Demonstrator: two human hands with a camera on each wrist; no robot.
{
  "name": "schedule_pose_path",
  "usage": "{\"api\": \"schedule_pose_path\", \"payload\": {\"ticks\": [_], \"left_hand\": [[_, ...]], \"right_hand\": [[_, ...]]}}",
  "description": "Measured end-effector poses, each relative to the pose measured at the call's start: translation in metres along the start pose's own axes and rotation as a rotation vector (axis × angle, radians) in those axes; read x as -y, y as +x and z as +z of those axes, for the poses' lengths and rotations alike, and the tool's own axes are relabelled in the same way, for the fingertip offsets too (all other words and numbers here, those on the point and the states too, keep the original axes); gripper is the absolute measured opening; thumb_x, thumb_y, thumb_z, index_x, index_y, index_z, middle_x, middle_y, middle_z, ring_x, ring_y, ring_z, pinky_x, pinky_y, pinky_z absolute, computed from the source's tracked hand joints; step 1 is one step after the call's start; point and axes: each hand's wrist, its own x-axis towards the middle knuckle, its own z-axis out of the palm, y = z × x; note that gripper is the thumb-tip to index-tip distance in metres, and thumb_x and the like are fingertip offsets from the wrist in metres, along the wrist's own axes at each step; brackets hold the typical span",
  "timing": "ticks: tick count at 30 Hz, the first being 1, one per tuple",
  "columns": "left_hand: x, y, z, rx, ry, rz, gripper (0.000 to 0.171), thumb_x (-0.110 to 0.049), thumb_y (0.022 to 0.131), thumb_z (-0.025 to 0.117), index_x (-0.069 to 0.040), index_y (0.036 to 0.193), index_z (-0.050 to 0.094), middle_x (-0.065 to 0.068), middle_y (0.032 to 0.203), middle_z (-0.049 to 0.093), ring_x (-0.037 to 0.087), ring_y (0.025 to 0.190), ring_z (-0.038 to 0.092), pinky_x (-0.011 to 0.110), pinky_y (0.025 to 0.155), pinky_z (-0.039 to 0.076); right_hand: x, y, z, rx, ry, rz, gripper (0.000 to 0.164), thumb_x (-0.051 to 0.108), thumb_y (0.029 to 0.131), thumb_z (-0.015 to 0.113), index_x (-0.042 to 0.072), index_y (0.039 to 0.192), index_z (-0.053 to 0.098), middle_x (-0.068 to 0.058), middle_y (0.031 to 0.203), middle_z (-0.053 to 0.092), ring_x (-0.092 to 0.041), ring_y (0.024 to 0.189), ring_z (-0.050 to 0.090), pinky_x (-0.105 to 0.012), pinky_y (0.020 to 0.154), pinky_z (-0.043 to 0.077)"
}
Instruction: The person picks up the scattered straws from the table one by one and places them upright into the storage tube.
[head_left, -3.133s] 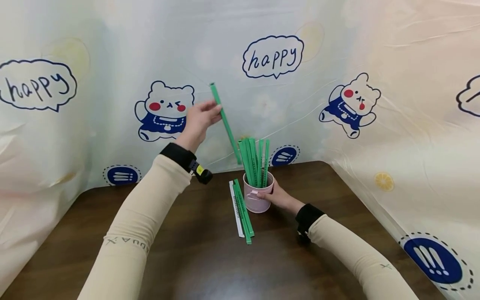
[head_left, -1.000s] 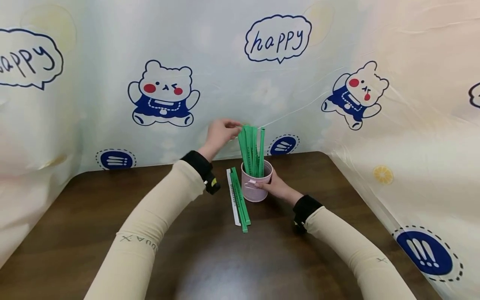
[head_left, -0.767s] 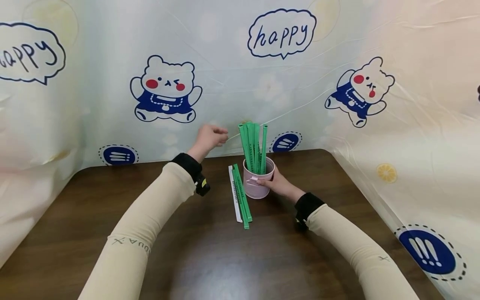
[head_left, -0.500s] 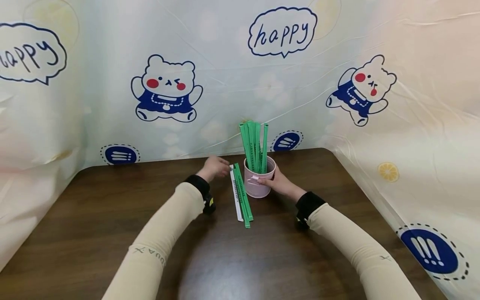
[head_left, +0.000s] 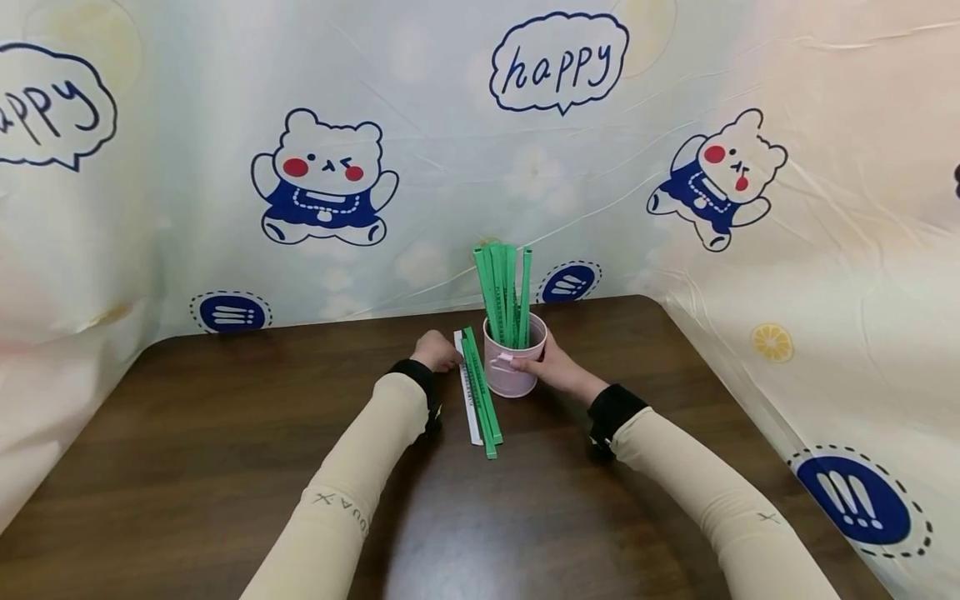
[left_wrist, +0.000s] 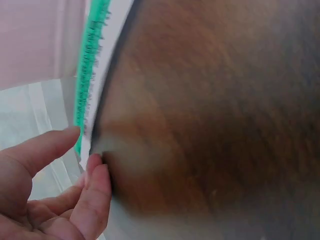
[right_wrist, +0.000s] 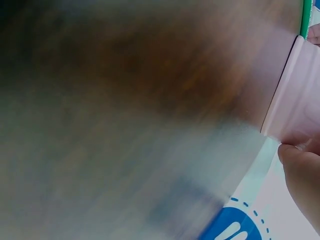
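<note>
A small pink metal pail (head_left: 510,383) stands on the table, holding several slim green sticks (head_left: 501,292) with printing. My right hand (head_left: 557,367) grips the pail's right side, its thumb on the front near a small lug. Just left of the pail lie a few more green sticks (head_left: 482,392) and a white stick (head_left: 468,400), side by side. My left hand (head_left: 437,352) is at the far end of the white stick. In the left wrist view, the thumb (left_wrist: 67,140) and fingers (left_wrist: 95,195) straddle that end, with a gap between the tips.
The dark brown wooden table (head_left: 247,450) extends to both sides and toward me. A pale curtain (head_left: 450,133) with bear drawings and "happy" bubbles hangs behind its far edge and along the sides.
My left hand placed a green stick in the pail, let go, then drew back and came down to the white stick's far end. The right hand kept holding the pail.
</note>
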Motion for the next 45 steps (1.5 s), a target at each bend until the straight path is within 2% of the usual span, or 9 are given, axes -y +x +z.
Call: {"api": "schedule_pose_path", "payload": {"ticks": [10, 17, 28, 32, 34, 37, 41, 44, 45], "left_hand": [[-0.008, -0.009, 0.0, -0.068, -0.002, 0.018, 0.015, -0.002, 0.085, 0.073, 0.0, 0.074, 0.063, 0.0, 0.058, 0.051, 0.009, 0.048, 0.048, 0.019, 0.05, 0.045], [-0.006, 0.001, 0.008, -0.103, 0.011, -0.012, 0.011, -0.004, 0.085, 0.074, 0.006, 0.086, 0.069, 0.001, 0.057, 0.052, 0.011, 0.047, 0.051, 0.02, 0.047, 0.045], [-0.003, 0.002, 0.011, -0.096, -0.01, -0.052, 0.022, -0.01, 0.087, 0.071, 0.009, 0.097, 0.068, 0.004, 0.064, 0.054, 0.015, 0.052, 0.052, 0.023, 0.052, 0.046], [-0.001, 0.005, 0.005, -0.069, -0.143, -0.054, 0.024, -0.009, 0.086, 0.071, 0.009, 0.098, 0.063, 0.007, 0.075, 0.056, 0.014, 0.056, 0.057, 0.025, 0.056, 0.055], [0.0, 0.007, 0.002, -0.041, -0.259, -0.078, 0.028, -0.006, 0.088, 0.069, 0.011, 0.108, 0.061, 0.012, 0.089, 0.06, 0.018, 0.068, 0.064, 0.031, 0.071, 0.063], [0.006, 0.016, -0.008, 0.004, -0.468, -0.079, 0.037, -0.003, 0.091, 0.067, 0.014, 0.123, 0.058, 0.02, 0.11, 0.064, 0.025, 0.092, 0.069, 0.041, 0.095, 0.062], [0.043, 0.073, -0.03, 0.054, -0.725, 0.112, 0.023, -0.007, 0.085, 0.078, 0.006, 0.102, 0.07, 0.013, 0.095, 0.072, 0.019, 0.085, 0.072, 0.034, 0.081, 0.065], [0.037, 0.074, -0.061, 0.013, -0.767, 0.203, 0.02, -0.01, 0.088, 0.077, 0.001, 0.102, 0.07, 0.002, 0.086, 0.069, 0.011, 0.077, 0.067, 0.028, 0.079, 0.064], [0.023, 0.057, -0.071, -0.025, -0.767, 0.215, 0.024, -0.01, 0.091, 0.074, 0.003, 0.111, 0.07, 0.002, 0.089, 0.07, 0.009, 0.079, 0.067, 0.029, 0.085, 0.063]], "right_hand": [[0.005, -0.002, -0.002, 0.011, 0.026, -0.055, 0.112, 0.045, 0.09, 0.078, 0.009, 0.163, 0.001, -0.023, 0.166, 0.021, -0.04, 0.15, 0.029, -0.06, 0.129, 0.022], [0.007, -0.005, -0.002, 0.007, -0.013, -0.019, 0.102, 0.026, 0.096, 0.072, 0.009, 0.164, -0.002, -0.024, 0.167, 0.018, -0.04, 0.152, 0.026, -0.06, 0.129, 0.023], [0.004, -0.005, -0.005, 0.022, -0.051, -0.029, 0.099, 0.019, 0.098, 0.07, 0.009, 0.164, -0.004, -0.023, 0.168, 0.016, -0.042, 0.155, 0.024, -0.062, 0.128, 0.022], [0.004, -0.006, -0.004, 0.013, -0.038, -0.041, 0.099, 0.018, 0.097, 0.07, 0.009, 0.164, -0.004, -0.023, 0.168, 0.016, -0.042, 0.155, 0.023, -0.062, 0.129, 0.022], [0.004, -0.005, -0.004, 0.011, -0.027, -0.052, 0.099, 0.016, 0.097, 0.07, 0.008, 0.164, -0.003, -0.024, 0.168, 0.017, -0.042, 0.155, 0.023, -0.061, 0.129, 0.022], [0.003, -0.004, -0.004, 0.012, -0.016, -0.066, 0.099, 0.015, 0.097, 0.07, 0.007, 0.163, -0.002, -0.025, 0.167, 0.018, -0.042, 0.154, 0.024, -0.06, 0.129, 0.022], [0.002, -0.003, -0.004, 0.01, -0.016, -0.053, 0.097, 0.014, 0.097, 0.069, 0.007, 0.163, -0.002, -0.025, 0.167, 0.018, -0.042, 0.154, 0.024, -0.06, 0.129, 0.022], [0.002, -0.002, -0.004, 0.004, -0.014, -0.039, 0.097, 0.013, 0.097, 0.069, 0.008, 0.163, -0.002, -0.024, 0.167, 0.018, -0.042, 0.155, 0.023, -0.061, 0.129, 0.021], [0.002, -0.002, -0.004, 0.003, -0.014, -0.043, 0.097, 0.013, 0.097, 0.069, 0.007, 0.163, -0.002, -0.025, 0.167, 0.018, -0.042, 0.155, 0.023, -0.061, 0.129, 0.021]]}}
